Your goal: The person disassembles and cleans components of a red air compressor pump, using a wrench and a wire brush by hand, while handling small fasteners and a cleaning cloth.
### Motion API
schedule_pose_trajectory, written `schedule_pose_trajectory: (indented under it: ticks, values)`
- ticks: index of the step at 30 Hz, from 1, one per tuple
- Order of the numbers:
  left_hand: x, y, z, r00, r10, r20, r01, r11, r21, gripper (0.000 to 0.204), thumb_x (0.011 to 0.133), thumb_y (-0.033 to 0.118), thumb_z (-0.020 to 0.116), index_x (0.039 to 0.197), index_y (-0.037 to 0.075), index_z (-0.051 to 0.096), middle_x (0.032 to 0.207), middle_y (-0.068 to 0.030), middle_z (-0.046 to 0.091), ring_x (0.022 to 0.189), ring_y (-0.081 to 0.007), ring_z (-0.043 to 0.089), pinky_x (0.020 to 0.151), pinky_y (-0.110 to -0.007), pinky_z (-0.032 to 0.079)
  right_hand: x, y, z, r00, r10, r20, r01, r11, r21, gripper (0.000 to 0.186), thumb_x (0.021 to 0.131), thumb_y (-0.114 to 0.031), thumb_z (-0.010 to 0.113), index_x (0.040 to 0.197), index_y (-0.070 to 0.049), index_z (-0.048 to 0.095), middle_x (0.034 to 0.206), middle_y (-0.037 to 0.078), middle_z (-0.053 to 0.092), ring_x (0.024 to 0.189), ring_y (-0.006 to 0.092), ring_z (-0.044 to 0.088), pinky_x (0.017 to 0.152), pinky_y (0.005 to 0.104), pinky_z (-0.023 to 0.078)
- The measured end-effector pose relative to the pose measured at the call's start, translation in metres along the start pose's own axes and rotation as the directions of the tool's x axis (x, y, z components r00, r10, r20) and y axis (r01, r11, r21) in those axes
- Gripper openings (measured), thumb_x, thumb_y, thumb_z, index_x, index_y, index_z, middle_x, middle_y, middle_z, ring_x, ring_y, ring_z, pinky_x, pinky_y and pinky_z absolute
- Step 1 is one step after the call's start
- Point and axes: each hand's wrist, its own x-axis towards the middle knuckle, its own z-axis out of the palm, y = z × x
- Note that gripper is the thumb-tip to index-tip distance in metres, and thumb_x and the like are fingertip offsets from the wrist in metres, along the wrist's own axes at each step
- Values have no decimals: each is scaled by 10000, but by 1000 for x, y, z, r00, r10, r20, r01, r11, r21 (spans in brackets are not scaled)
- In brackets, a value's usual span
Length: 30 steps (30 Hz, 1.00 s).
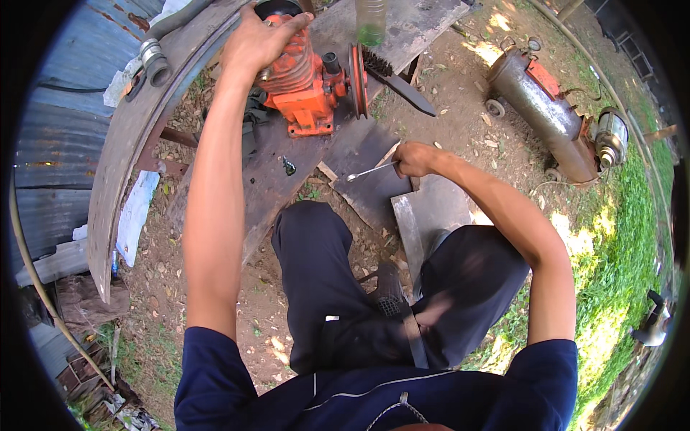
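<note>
Apparently, fastening or loosening is underway: on the surface (269, 194), upper centre, an orange compressor pump (302, 100) is touched by the left hand (257, 43), fingers spread, grip unclear. Mid-frame, a wrench (372, 170) is clamped in the right hand (415, 159), fingers closed; fitting it seems needed next.

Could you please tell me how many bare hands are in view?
2: the left hand rests against the top of the orange ribbed machine, and the right hand holds a slim metal tool.
</note>
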Motion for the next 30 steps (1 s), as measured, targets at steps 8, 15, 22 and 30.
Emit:
schedule_pose_trajectory:
  ticks: [8,15,22,30]
  values:
    - [-12,-8,-19,990,8,-143,11,991,133,864,769,640,644,1328,-4,508,1206,-279,599,1151,-399,569,966,-429,444,-44,-64,-33,985,141,-95,-164,937,-307,233,738,-141,553,859,4,690,855,234,680,854,394,660,745,482,525]
    - [-143,4,31,801,200,-565,-367,909,-199,189,879,213,687,916,37,630,824,-66,675,762,-145,630,717,-301,495,-89,-97,-55,941,315,-123,-335,916,-222,241,725,-122,528,823,48,669,823,271,657,818,421,654,733,488,522]
    - [-182,40,82,931,97,352,-21,977,-214,235,858,293,653,902,66,698,809,-159,690,752,-301,676,697,-405,513,-114,-114,-65,881,429,-198,-466,858,-217,293,754,-117,525,949,24,693,897,272,669,883,395,663,782,466,519]
    - [-180,41,87,761,-164,628,281,955,-91,682,915,633,442,951,-8,674,885,-209,685,824,-335,669,768,-437,515,-118,-114,-79,837,474,-272,-458,880,123,433,965,-387,481,1013,-6,682,867,204,687,799,345,675,745,436,502]
